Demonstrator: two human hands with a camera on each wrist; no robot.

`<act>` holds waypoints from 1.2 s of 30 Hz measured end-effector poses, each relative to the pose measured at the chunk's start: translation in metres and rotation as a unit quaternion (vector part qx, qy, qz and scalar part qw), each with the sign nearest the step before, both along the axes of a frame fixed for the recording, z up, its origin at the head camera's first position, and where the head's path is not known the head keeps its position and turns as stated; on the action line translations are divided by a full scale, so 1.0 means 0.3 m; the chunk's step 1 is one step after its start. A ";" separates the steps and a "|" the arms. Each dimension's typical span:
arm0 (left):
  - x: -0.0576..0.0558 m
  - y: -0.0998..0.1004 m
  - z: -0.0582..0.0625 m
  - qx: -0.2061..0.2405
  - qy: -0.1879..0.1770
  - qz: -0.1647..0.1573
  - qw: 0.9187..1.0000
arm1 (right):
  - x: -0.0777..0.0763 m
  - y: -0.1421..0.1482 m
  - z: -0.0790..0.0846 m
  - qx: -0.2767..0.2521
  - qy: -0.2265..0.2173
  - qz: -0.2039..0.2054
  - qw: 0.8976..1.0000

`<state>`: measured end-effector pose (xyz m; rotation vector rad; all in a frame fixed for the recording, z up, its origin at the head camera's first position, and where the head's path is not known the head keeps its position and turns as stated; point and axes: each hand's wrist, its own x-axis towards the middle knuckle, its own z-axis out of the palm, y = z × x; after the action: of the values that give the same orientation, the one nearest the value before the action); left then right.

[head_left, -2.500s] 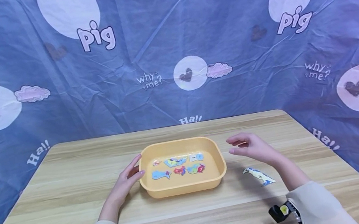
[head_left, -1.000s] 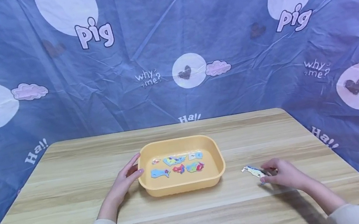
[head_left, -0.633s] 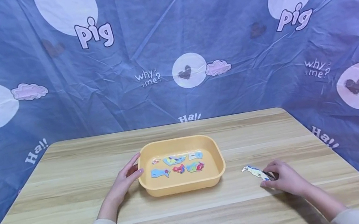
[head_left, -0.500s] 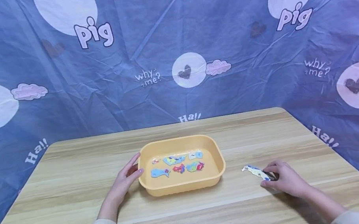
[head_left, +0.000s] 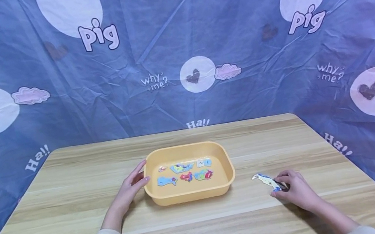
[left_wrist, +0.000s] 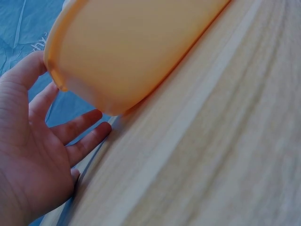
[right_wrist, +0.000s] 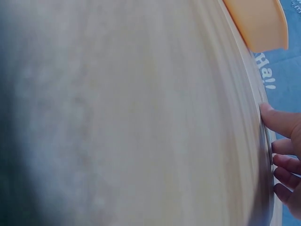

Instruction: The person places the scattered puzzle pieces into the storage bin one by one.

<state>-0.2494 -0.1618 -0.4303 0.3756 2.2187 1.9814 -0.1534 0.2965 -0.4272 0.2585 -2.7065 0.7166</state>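
My left hand (head_left: pixel 127 192) rests against the left end of a yellow-orange plastic tray (head_left: pixel 194 195), thumb and index finger at its rim. In the left wrist view, its fingers are spread beside the tray's outer wall. Right of the tray, a flat, irregular white and blue puzzle-like piece (head_left: pixel 267 181) lies on the table. My right hand (head_left: pixel 296 190) pinches its near right end between thumb and fingers, hiding that end. In the right wrist view, thumb and curled fingertips are low at the table, and the piece cannot be made out.
Several flat coloured pieces lie in the tray in two rows, including a light blue one (head_left: pixel 166 181), a red one (head_left: pixel 186 177) and a white-and-blue one (head_left: pixel 204 163). The wooden table (head_left: pixel 207 230) ends at a blue printed cloth (head_left: pixel 170 107).
My right hand has come down from above the table beside the tray to the white and blue piece and taken its near end. My left hand and the tray have stayed in place.
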 end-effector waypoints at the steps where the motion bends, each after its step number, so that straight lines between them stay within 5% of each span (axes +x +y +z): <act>1: 0.000 -0.001 0.000 -0.001 -0.001 0.001 1.000 | -0.001 -0.001 0.000 -0.001 0.000 -0.003 1.000; 22: -0.003 -0.003 0.001 -0.009 0.001 0.003 1.000 | -0.014 -0.029 0.000 0.000 -0.016 -0.060 0.998; 29: -0.003 -0.006 -0.001 -0.012 0.004 0.001 1.000 | -0.012 -0.031 0.011 -0.019 -0.031 -0.057 0.998; 36: -0.005 -0.006 -0.003 -0.007 0.000 -0.003 1.000 | -0.021 -0.011 -0.008 -0.050 0.001 -0.038 0.998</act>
<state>-0.2508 -0.1637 -0.4312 0.3801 2.2289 1.9614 -0.1597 0.2932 -0.4296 0.1311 -2.6538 0.8251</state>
